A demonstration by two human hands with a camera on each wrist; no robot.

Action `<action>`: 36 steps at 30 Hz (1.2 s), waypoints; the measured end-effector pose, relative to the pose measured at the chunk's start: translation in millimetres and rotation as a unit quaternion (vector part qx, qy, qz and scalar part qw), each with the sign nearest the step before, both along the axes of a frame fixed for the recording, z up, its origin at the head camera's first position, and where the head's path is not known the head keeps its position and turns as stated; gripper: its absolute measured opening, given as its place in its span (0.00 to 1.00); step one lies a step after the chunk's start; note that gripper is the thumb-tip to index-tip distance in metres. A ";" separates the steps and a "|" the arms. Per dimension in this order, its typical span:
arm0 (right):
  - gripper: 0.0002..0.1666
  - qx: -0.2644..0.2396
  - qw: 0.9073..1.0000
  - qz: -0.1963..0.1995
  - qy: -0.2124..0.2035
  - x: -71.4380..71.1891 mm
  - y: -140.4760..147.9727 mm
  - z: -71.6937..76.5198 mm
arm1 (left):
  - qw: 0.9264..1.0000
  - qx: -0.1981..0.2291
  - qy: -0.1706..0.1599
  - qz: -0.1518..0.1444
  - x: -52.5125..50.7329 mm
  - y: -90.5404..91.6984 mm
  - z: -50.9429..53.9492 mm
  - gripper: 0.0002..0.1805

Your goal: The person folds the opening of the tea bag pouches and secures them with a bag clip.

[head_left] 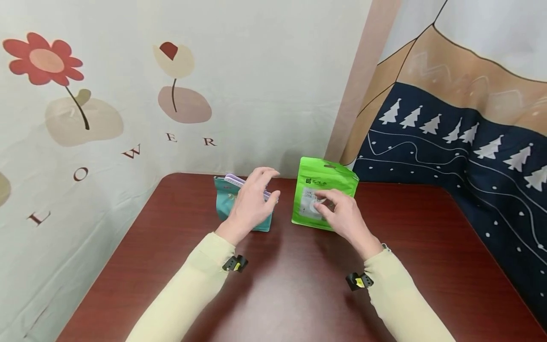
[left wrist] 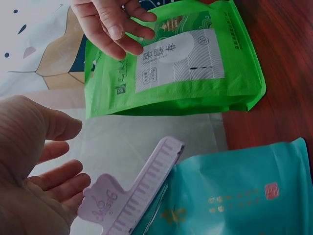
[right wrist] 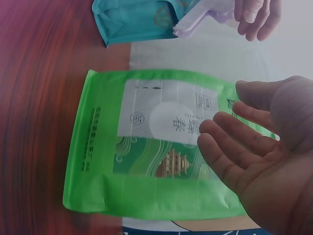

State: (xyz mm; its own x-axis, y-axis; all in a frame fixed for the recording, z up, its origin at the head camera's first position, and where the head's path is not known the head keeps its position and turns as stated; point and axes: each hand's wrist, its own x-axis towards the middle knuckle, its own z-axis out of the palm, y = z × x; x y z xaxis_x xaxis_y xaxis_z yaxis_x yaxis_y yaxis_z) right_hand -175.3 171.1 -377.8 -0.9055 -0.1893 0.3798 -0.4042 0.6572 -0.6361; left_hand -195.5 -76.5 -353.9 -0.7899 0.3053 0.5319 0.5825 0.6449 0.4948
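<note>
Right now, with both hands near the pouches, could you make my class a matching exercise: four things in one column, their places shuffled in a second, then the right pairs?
Column one
1. Bright green rectangular pouch with a pale label
2. Teal pouch with small gold print
3. Lilac clip with a piano-key pattern
4. Red-brown wood-grained tabletop

Column two
A. Standing upright, nearer the left hand
B. Underneath both pouches
C. At the teal pouch's top edge
D. Standing upright, nearer the right hand

Right pairs: 1-D, 2-A, 3-C, 4-B.
</note>
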 end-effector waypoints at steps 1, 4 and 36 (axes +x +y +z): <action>0.18 0.001 1.000 -0.001 -0.003 0.6 1.4 0.0 | 1.000 -0.001 0.000 -0.001 -0.3 0.7 -0.6 0.21; 0.18 0.003 1.000 -0.004 -0.007 1.9 6.4 0.3 | 1.000 -0.006 0.005 -0.007 -1.3 3.8 -2.2 0.21; 0.17 -0.015 0.995 -0.085 0.053 5.8 46.9 -2.7 | 0.995 -0.065 0.054 -0.053 -23.2 56.1 -4.0 0.24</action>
